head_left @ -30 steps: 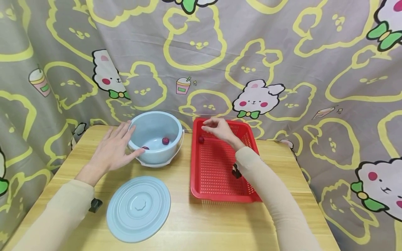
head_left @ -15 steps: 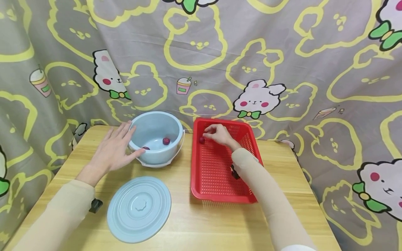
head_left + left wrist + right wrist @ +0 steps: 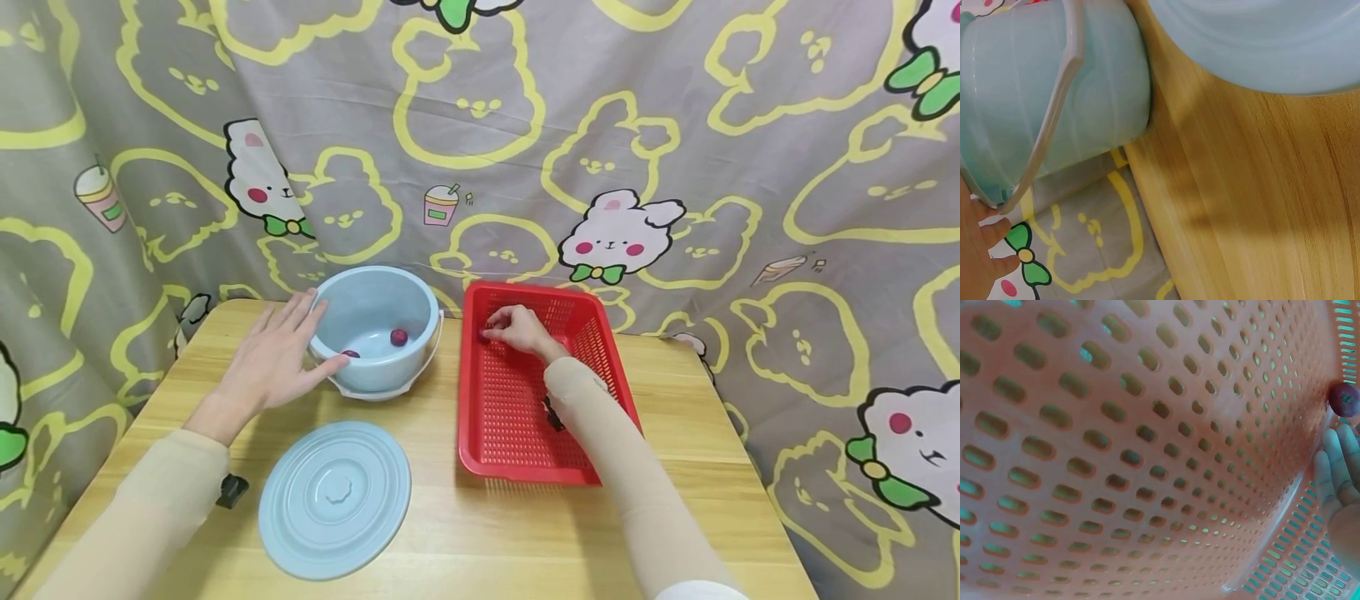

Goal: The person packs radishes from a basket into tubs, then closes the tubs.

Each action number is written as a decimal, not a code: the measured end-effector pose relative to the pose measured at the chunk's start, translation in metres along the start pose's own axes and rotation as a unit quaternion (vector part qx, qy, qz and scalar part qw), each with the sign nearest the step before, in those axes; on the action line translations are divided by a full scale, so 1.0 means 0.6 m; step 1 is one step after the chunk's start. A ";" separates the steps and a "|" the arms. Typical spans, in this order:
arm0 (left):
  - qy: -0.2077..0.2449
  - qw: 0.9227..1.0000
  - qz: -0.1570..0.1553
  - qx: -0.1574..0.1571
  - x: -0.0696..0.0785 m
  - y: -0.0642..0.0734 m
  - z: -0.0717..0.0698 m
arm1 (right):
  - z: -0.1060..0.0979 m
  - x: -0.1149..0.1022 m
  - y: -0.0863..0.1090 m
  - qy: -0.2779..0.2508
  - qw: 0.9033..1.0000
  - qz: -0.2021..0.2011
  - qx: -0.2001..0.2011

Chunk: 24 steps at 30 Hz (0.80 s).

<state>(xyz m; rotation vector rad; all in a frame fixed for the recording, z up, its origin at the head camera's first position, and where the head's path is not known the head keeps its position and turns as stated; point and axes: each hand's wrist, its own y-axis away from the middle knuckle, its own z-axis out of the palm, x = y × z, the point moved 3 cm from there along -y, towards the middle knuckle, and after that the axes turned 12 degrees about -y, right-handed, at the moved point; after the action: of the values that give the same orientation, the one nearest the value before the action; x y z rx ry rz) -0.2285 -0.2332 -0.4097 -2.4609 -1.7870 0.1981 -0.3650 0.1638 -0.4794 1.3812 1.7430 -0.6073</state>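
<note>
My left hand (image 3: 270,354) rests spread against the rim of the light blue bucket (image 3: 367,375), its thumb along the near side. Inside the bucket lie a dark red round fruit (image 3: 399,337) and another fruit (image 3: 350,355), partly hidden by the rim. My right hand (image 3: 521,332) reaches low into the red perforated basket (image 3: 468,400). Its fingertips are at a small dark red round fruit (image 3: 1344,399) by the basket's left wall. In the right wrist view the fingers look fairly straight beside this fruit, and the thumb is hidden.
A round light blue lid (image 3: 335,500) lies flat on the wooden table (image 3: 480,542) before the bucket. The bucket's pale handle (image 3: 1054,112) hangs down its side. A patterned curtain (image 3: 480,125) rises behind the table.
My right hand has lowered into the basket and come toward the fruit, which its fingers now largely cover in the head view. My left hand has stayed at the bucket.
</note>
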 end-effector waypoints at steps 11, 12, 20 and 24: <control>0.003 1.000 0.000 0.004 0.001 -0.001 0.000 | 0.012 0.010 -0.003 -0.007 1.000 0.019 0.007; 0.003 1.000 0.000 0.003 0.001 -0.001 0.000 | 0.013 0.011 -0.003 -0.007 1.000 0.020 0.006; 0.006 1.000 -0.002 0.003 0.001 0.000 0.000 | 0.018 0.008 -0.002 -0.003 1.000 0.021 0.005; 0.004 1.000 0.000 0.006 0.001 0.000 0.000 | 0.020 0.008 -0.003 -0.002 1.000 0.028 0.006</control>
<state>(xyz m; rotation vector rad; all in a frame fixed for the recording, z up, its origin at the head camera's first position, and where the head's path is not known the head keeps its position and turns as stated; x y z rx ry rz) -0.2282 -0.2330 -0.4098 -2.4493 -1.7786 0.1991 -0.3633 0.1565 -0.4900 1.4305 1.6945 -0.5898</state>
